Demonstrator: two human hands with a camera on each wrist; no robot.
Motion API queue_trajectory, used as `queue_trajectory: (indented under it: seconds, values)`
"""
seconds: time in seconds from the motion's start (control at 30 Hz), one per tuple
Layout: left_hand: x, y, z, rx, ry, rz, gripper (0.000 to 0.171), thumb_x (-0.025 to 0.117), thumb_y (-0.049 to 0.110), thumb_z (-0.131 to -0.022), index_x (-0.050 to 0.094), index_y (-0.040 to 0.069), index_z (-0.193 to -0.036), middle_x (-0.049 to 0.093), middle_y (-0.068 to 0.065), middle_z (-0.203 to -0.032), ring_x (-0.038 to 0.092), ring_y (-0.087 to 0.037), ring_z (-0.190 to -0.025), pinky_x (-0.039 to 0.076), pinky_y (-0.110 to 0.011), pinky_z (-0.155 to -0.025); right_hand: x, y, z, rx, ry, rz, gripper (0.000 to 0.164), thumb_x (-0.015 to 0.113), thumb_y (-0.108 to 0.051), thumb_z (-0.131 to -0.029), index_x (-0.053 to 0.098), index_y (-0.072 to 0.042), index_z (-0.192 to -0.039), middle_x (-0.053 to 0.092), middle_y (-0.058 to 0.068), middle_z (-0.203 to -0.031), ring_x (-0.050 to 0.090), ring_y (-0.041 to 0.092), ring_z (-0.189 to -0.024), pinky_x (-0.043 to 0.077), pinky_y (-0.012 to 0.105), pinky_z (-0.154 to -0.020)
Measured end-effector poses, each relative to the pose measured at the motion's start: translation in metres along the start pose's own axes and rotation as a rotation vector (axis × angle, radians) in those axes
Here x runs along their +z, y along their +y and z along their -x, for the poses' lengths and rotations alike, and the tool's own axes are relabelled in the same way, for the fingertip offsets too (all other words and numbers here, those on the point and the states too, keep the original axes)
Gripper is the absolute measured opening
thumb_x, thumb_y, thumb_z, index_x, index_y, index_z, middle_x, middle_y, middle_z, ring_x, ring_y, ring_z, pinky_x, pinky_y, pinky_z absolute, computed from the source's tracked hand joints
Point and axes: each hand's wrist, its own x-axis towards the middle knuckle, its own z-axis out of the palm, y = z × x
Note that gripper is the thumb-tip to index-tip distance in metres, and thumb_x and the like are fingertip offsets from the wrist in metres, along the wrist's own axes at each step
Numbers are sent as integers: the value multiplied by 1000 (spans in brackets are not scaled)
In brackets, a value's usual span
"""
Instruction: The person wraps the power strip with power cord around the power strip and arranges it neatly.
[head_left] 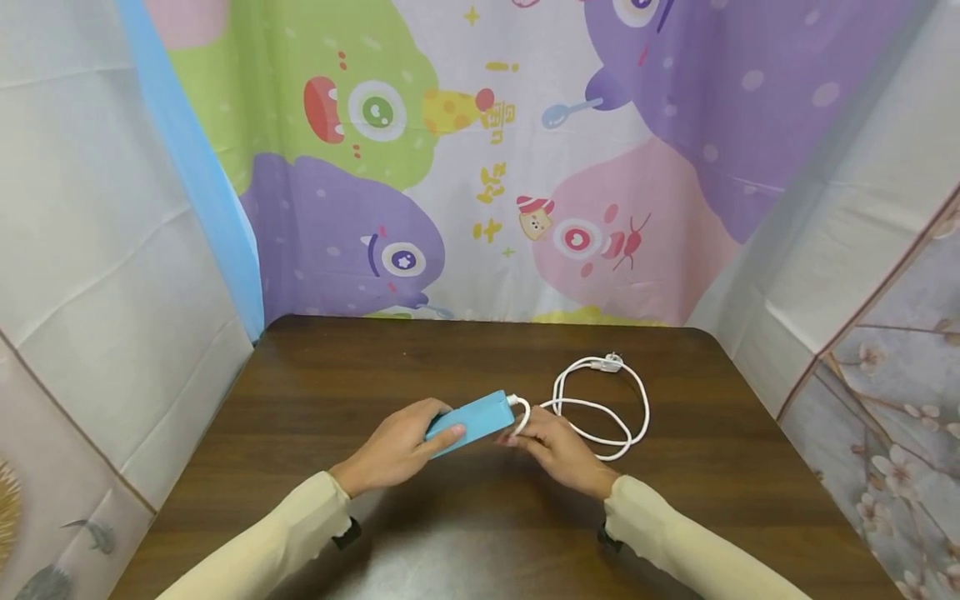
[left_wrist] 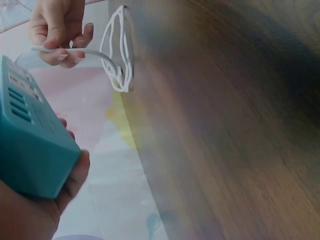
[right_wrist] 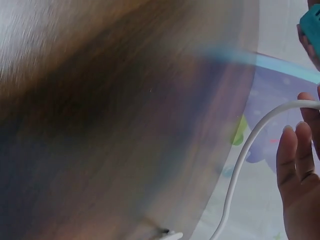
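My left hand grips a light-blue power strip by its left end, thumb over the near long side. The strip is held above the table, its right end tilted up and away. In the left wrist view, a row of slots and a pale socket panel show on the power strip. A white power cord leaves its right end and bends down to my right hand. There the thumb and index finger pinch the cord, and the other fingers are loosely extended, as the left wrist view shows.
The rest of the cord lies in loose loops on the dark wooden table, right of my right hand. Its plug lies at the far side of the loops. A cartoon-printed curtain hangs behind the table, with pale cloth on both sides.
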Motion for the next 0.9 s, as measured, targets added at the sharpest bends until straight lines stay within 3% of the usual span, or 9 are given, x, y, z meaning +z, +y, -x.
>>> queue_trajectory:
  seconds: [0.2, 0.37, 0.47, 0.57, 0.7, 0.8, 0.9]
  values:
    - [-4, 3, 1, 61, -71, 22, 44, 54, 53, -105, 65, 15, -125, 66, 7, -112, 60, -8, -91, 50, -36, -81, 0, 5, 2, -11, -23, 53, 11, 78, -5, -87, 79, -12, -96, 67, -2, -102, 60, 12, -95, 51, 34, -82]
    - [-6, 5, -2, 148, -144, -11, 43, 53, 51, -106, 67, 15, -124, 68, 7, -110, 61, -5, -90, 51, -33, -81, -2, 9, -1, -52, -75, 99, 22, 78, 3, -82, 75, -14, -95, 62, -1, -99, 60, 12, -91, 52, 34, -81]
    - [-8, 5, -2, 197, -189, -35, 43, 53, 50, -106, 69, 14, -124, 69, 7, -112, 62, -5, -93, 52, -33, -82, -5, 10, -6, -91, -114, 155, 23, 75, -4, -86, 77, -16, -106, 69, -5, -103, 57, 9, -91, 51, 30, -79]
    - [-10, 5, -1, 223, -223, -34, 42, 55, 49, -105, 70, 15, -124, 69, 7, -112, 63, -4, -94, 53, -33, -83, -7, 11, -13, -150, -138, 233, 23, 74, -21, -92, 79, -23, -114, 73, -15, -109, 53, 8, -91, 47, 24, -75]
    - [-12, 6, -1, 251, -259, -35, 44, 57, 50, -104, 72, 15, -124, 70, 7, -113, 64, -5, -94, 54, -32, -81, -7, 13, -22, -271, -121, 345, 17, 73, -29, -92, 81, -24, -106, 75, -15, -106, 49, 10, -84, 40, 24, -71]
    - [-10, 8, -2, 295, -272, -109, 48, 56, 55, -102, 73, 14, -122, 70, 6, -112, 64, -5, -94, 54, -30, -79, -6, 13, -28, -342, -114, 426, 13, 76, -28, -91, 83, -21, -100, 75, -13, -100, 47, 13, -80, 39, 27, -71]
    - [-6, 8, -2, 333, -266, -222, 53, 55, 61, -101, 75, 15, -118, 70, 6, -106, 61, -3, -87, 51, -25, -72, -4, 10, -33, -353, -134, 501, 9, 83, -27, -85, 83, -22, -93, 74, -13, -93, 46, 15, -78, 39, 28, -71]
